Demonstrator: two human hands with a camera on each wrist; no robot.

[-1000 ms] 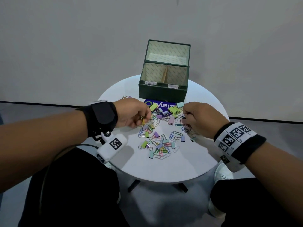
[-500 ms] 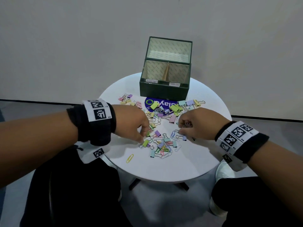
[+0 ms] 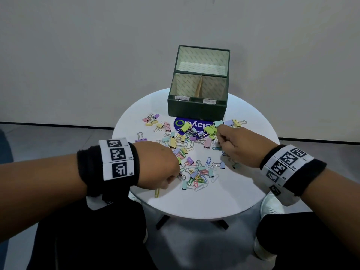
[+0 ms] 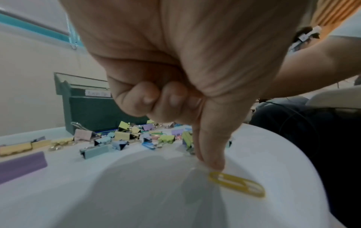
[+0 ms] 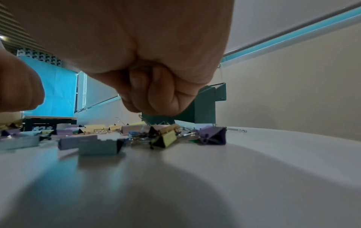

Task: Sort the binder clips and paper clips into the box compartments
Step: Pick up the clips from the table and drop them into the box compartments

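The left hand (image 4: 175, 74) has its fingers curled in, and only one straight finger reaches down to the white table (image 3: 204, 201), its tip just beside the yellow paper clip (image 4: 237, 184), which lies flat. The right hand (image 3: 241, 147) is a closed fist over the pile of clips (image 3: 194, 162); I cannot tell if it holds one. The green box (image 3: 196, 110) stands behind.
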